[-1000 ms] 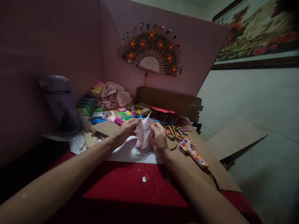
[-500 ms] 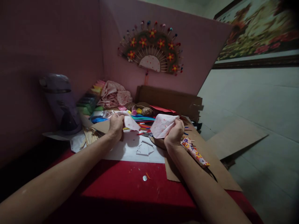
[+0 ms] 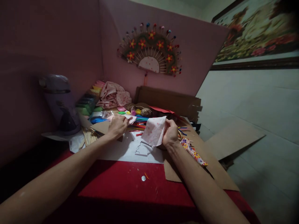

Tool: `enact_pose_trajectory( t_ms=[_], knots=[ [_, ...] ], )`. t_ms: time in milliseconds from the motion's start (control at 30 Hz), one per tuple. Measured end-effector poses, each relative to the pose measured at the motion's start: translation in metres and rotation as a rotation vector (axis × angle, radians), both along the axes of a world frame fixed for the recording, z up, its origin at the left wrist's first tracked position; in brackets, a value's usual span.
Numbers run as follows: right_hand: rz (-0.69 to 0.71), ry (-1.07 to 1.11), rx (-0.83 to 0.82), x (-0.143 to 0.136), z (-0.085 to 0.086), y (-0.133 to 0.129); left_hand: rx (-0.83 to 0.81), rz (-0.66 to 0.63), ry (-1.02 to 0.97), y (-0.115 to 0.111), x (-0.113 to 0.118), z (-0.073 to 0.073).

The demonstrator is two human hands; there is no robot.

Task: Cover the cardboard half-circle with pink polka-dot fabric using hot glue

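Note:
My right hand (image 3: 170,133) pinches a piece of white fabric with pink dots (image 3: 154,131), which hangs above a white sheet (image 3: 130,152). A smaller scrap of the same fabric (image 3: 131,119) sticks out from the fingers of my left hand (image 3: 118,126), which are closed on it. The two pieces are apart. Under the right-hand piece lies a small cut-out frame-like shape (image 3: 143,150). Several coloured pipe cleaners (image 3: 141,119) lie behind the hands, partly hidden by the fabric.
A purple flask (image 3: 61,104) stands at the left, with wooden sticks (image 3: 89,137) near it. Crumpled dotted fabric (image 3: 112,95) and twine balls (image 3: 146,112) sit at the back. Cardboard (image 3: 210,161) and a flower-patterned object (image 3: 193,152) lie right. A decorated fan (image 3: 149,49) hangs behind.
My right hand has moved slightly left and its fabric now hangs lower. My left hand has turned and shifted a little right, with less of its scrap showing. Pliers-like metal is now covered.

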State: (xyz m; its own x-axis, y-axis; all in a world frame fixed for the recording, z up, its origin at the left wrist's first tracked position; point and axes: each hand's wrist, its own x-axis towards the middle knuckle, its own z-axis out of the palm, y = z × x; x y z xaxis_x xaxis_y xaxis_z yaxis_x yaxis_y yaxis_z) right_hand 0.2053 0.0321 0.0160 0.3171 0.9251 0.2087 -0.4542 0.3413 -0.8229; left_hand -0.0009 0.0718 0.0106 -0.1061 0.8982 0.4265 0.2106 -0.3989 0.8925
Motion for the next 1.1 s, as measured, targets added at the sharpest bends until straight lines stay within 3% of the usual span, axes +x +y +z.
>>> enact_pose_trajectory(
  t_ms=[133, 233, 300, 433, 500, 533, 733, 967, 1100],
  knots=[
    [0.073, 0.113, -0.014, -0.003, 0.002, -0.005, 0.214, 0.187, 0.344, -0.012, 0.003, 0.008],
    [0.135, 0.085, 0.033, -0.006, 0.003, -0.011, 0.359, 0.186, 0.259, -0.021, 0.007, 0.015],
    [0.19, -0.009, 0.044, -0.008, 0.004, -0.016, 0.279, -0.035, 0.106, -0.027, 0.011, 0.016],
    [0.215, -0.259, 0.03, -0.012, 0.004, -0.022, -0.242, -0.725, -0.157, -0.038, 0.022, 0.008],
    [0.202, -0.349, 0.05, -0.012, 0.003, -0.023, -0.368, -0.903, -0.211, -0.042, 0.027, 0.001],
    [0.187, -0.379, 0.062, -0.012, 0.002, -0.023, -0.396, -0.929, -0.232, -0.042, 0.029, -0.002],
    [0.037, -0.483, 0.104, -0.014, -0.001, -0.023, -0.38, -0.793, -0.371, -0.038, 0.031, -0.01],
    [-0.043, -0.572, 0.116, -0.016, -0.008, -0.017, -0.406, -0.828, -0.567, -0.037, 0.03, -0.002],
    [-0.347, -0.706, 0.191, -0.013, -0.009, -0.015, -0.435, -0.84, -0.602, -0.037, 0.029, -0.001]
  ],
)
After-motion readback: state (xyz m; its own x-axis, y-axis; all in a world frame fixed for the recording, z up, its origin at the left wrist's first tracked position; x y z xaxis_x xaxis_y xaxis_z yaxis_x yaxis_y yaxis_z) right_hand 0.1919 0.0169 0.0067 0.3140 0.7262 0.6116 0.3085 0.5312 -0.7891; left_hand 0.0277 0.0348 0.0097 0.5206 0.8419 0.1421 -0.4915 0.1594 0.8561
